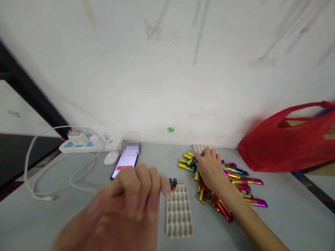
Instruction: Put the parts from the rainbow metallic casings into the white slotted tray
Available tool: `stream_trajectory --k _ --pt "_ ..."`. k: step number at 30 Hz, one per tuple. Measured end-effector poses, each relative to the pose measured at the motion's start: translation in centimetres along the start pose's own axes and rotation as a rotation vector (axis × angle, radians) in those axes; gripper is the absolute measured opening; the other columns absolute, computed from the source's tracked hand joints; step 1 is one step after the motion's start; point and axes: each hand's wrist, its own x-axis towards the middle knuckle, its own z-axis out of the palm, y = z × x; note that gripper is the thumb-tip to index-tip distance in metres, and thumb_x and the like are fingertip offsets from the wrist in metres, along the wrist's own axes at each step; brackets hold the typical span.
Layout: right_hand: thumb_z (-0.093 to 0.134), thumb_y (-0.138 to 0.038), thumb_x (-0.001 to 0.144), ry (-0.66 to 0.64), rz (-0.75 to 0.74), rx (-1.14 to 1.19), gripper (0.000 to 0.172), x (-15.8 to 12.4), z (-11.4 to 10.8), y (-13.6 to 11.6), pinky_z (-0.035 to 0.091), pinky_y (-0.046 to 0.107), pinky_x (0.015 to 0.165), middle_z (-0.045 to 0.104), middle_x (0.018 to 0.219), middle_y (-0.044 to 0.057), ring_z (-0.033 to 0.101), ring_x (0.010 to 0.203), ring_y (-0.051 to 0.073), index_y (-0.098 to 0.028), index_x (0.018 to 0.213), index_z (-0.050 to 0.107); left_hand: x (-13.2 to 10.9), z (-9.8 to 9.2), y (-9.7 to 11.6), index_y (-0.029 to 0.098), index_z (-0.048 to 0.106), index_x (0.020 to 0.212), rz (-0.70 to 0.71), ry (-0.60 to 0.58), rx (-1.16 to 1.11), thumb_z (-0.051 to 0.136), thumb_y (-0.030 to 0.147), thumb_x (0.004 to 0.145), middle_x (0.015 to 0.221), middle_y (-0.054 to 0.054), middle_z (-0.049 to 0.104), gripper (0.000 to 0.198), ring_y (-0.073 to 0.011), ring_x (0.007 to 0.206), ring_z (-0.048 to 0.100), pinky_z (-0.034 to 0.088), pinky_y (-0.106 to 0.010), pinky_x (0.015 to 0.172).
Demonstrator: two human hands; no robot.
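Note:
Close to the camera, my left hand (133, 202) is raised with its palm side towards me and its fingers bent. Motion smears it, and nothing shows in its palm. A pale moulded tray (180, 211) with rows of oval hollows lies just right of it. Two small dark cylinders with copper-coloured ends, like batteries (172, 183), lean at the tray's far end. My right hand (209, 167) reaches into a heap of glossy gold, red and purple flat pieces (222, 205). Its fingers are bent down among them, their tips mostly hidden.
Behind the right hand, a second pale tray (200, 147) stands by the wall. At the right is a red bag (282, 139). On the left lie a power strip (86, 144), a looped white cable (34, 139), a white mouse (111, 158) and a lit phone (128, 158).

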Motion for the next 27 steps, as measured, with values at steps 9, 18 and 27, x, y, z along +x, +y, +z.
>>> stream_trajectory --k 9,18,27 --pt "0.076 -0.023 0.101 0.043 -0.008 0.070 0.021 0.5 0.2 0.2 0.042 0.047 0.090 0.064 0.122 0.020 0.057 0.113 0.039 -0.021 0.122 0.074 9.8 2.3 -7.6 0.021 0.059 0.085 0.075 0.124 0.130 0.094 0.023 0.071 0.077 0.007 0.056 0.037 -0.0117 0.071 0.054 0.051 -0.022 0.069" --pt "0.075 -0.021 0.103 0.082 -0.097 0.104 0.014 0.0 0.7 -0.5 0.042 0.048 0.092 0.069 0.121 0.016 0.059 0.112 0.038 -0.022 0.117 0.072 8.6 1.7 -8.7 0.021 0.059 0.084 -0.101 -0.066 0.132 0.097 0.022 0.069 0.067 0.011 0.048 0.042 -0.0089 0.061 0.044 0.044 -0.020 0.063" --pt "0.059 -0.024 0.114 0.298 -0.117 0.279 0.009 -1.3 -0.5 -1.2 0.036 0.046 0.100 0.080 0.110 0.012 0.063 0.106 0.031 -0.020 0.116 0.067 7.4 2.3 -8.5 0.022 0.057 0.090 -0.239 -0.188 0.000 0.101 0.021 0.072 0.067 0.014 0.040 0.047 -0.0068 0.061 0.039 0.046 -0.017 0.067"
